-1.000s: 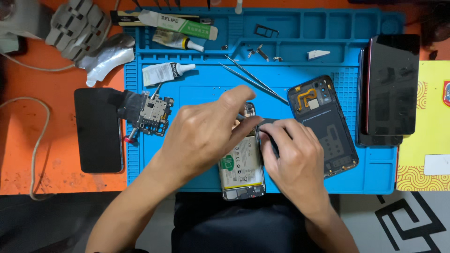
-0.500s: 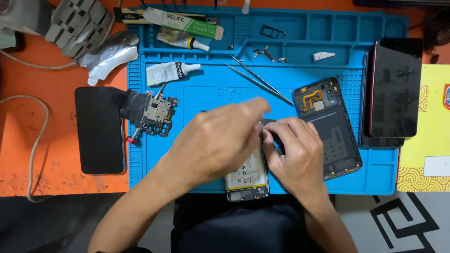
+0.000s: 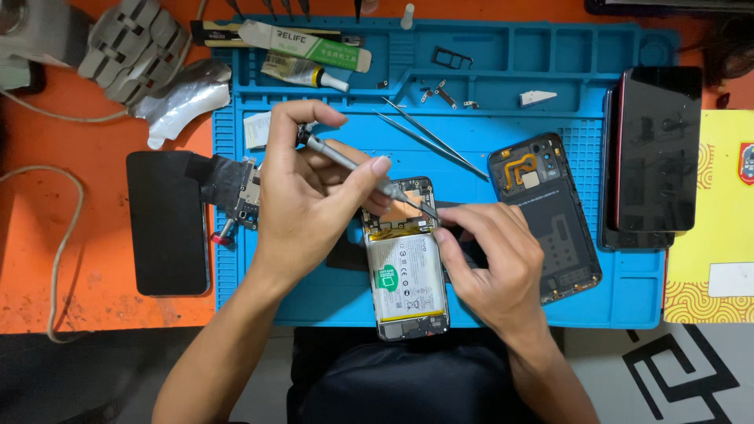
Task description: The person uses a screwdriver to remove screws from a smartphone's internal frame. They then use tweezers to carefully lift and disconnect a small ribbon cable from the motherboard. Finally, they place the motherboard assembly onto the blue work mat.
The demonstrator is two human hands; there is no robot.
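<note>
We see the left hand (image 3: 302, 200) pinching a slim metal screwdriver (image 3: 357, 173); the right hand (image 3: 495, 259), at three o'clock, grips the fragile, opened black smartphone (image 3: 404, 263) by its rigid edges.

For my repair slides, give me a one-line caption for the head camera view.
Left hand works a screwdriver into an opened phone steadied by the right hand on a blue mat.
</note>
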